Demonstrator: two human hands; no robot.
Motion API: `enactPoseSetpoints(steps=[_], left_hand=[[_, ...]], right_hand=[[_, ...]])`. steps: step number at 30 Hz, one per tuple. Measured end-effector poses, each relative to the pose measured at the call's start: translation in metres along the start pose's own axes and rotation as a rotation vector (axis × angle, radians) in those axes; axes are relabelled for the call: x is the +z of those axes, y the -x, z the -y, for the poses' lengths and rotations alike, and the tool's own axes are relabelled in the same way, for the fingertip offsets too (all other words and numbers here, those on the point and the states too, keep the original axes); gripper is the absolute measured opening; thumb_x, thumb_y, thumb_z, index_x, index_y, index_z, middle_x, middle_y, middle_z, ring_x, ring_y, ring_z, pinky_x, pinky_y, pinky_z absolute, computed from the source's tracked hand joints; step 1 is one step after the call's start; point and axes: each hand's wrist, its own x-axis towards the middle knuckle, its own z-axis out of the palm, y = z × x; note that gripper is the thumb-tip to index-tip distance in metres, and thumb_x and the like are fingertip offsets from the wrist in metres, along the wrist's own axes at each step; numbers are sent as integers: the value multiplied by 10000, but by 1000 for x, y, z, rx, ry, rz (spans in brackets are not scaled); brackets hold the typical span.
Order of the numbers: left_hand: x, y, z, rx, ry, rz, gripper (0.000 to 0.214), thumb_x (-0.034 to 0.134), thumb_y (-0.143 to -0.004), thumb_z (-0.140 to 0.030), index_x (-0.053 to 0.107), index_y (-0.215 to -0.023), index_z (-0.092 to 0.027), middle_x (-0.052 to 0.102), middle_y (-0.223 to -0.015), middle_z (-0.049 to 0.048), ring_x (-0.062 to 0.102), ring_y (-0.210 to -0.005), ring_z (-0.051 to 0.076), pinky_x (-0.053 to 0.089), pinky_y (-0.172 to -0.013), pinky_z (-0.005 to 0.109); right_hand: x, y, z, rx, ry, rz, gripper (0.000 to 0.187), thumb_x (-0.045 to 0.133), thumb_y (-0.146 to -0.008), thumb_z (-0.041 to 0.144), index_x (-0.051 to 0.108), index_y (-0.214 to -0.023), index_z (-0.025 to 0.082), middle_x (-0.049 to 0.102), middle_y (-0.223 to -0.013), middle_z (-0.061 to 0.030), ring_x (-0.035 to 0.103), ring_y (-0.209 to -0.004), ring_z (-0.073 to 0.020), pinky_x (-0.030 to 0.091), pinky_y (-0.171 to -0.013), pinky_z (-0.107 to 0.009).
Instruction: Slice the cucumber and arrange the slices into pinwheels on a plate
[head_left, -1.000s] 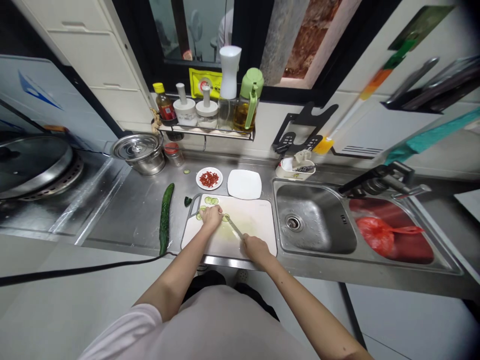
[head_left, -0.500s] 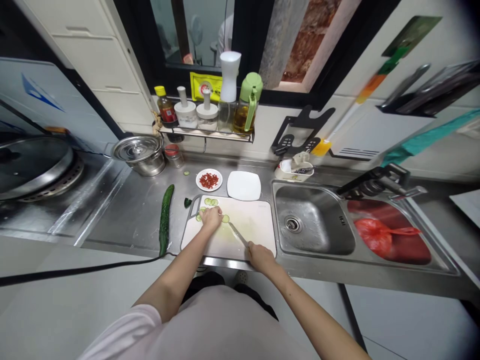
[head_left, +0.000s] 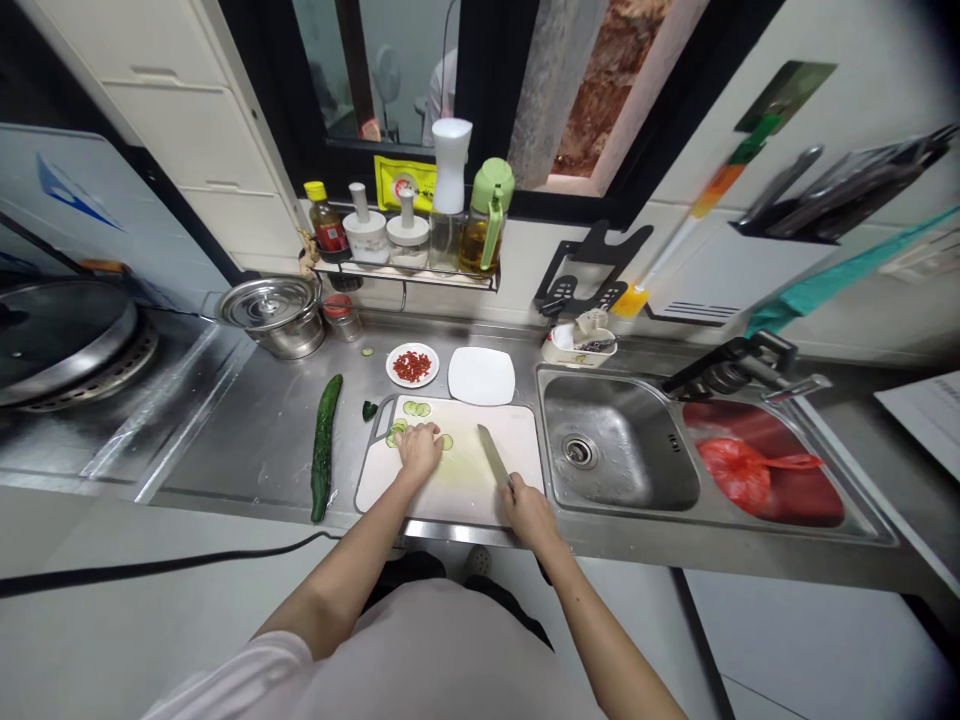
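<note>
My left hand [head_left: 420,450] is closed, fingers curled down on the white cutting board [head_left: 480,495]; whatever lies beneath them is hidden. Touching or very near its left side are cucumber slices [head_left: 395,431], and one single slice [head_left: 448,441] lies by its right side. More slices [head_left: 417,408] sit at the board's upper left. Gripped by the handle in my right hand [head_left: 528,512] is a knife [head_left: 493,455], its blade pointing away from me over the right part of the board, apart from the slices.
A whole cucumber [head_left: 326,447] lies left of the board, near a dark green cucumber end [head_left: 370,411]. Behind the board stand a plate of chopped red pieces [head_left: 412,365] and a white plate [head_left: 481,375]. The sink [head_left: 622,440] is at right, a lidded pot [head_left: 274,315] at back left.
The knife has moved right, away from the single slice and my left hand, and its blade has turned more straight ahead. My left hand stays near the same slices. The view has shifted slightly.
</note>
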Motion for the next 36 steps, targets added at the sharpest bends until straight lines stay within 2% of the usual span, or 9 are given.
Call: enactPoseSetpoints(steps=[5,10,17,20,23,28,32,36], left_hand=[[-1,4,-8,4,-5,29,169,537,-837,-259,656,-958,-250,640,-1122,77,502,-1116,280,265,-920,405],[-7,5,-14,-13,0,69,152,521,-828,-195,636,-909,-253,676,-1046,45,521,-1045,243,278,-900,388],[-9,9,-18,-28,44,72,176,478,-844,-171,626,-894,-252,703,-955,25,548,-996,226,287,-889,379],[-10,13,-16,-39,92,72,143,501,-848,-217,630,-892,-261,707,-939,9,560,-1000,225,292,-890,375],[-13,17,-4,-73,135,45,115,546,-843,-285,639,-908,-268,709,-919,4,572,-1007,220,298,-900,366],[-24,23,35,-159,188,-36,127,568,-840,-323,650,-925,-276,710,-921,-4,593,-997,212,318,-879,352],[-31,23,62,-241,182,-102,187,531,-842,-243,664,-966,-285,713,-927,5,602,-983,212,318,-893,366],[-34,22,74,-296,148,-110,229,501,-837,-193,661,-971,-288,715,-915,11,598,-988,222,311,-895,376]], right_hand=[[0,-4,-9,28,-12,-9,327,266,-1001,358,509,-1136,187,691,-997,-109,637,-960,-219,356,-706,-271],[3,-5,-12,25,-19,-19,338,260,-997,356,522,-1121,183,690,-982,-107,636,-957,-216,353,-698,-271],[6,-8,-13,18,-18,-35,345,259,-996,360,528,-1120,184,696,-993,-105,644,-948,-218,367,-712,-274],[7,-10,-13,20,-14,-27,346,257,-999,366,525,-1127,190,696,-1004,-114,645,-951,-216,377,-734,-281],[6,-11,-12,14,-7,-20,338,262,-997,368,524,-1124,195,697,-1012,-121,647,-950,-217,381,-736,-286],[4,-13,-10,9,0,-14,364,242,-996,362,534,-1127,189,695,-1009,-130,652,-939,-230,393,-726,-298],[7,-16,-10,3,-3,-19,370,247,-992,363,543,-1130,188,695,-1000,-135,653,-939,-237,406,-742,-310],[9,-18,-11,5,4,-22,376,235,-990,365,544,-1117,192,699,-989,-135,658,-920,-238,409,-727,-313]])
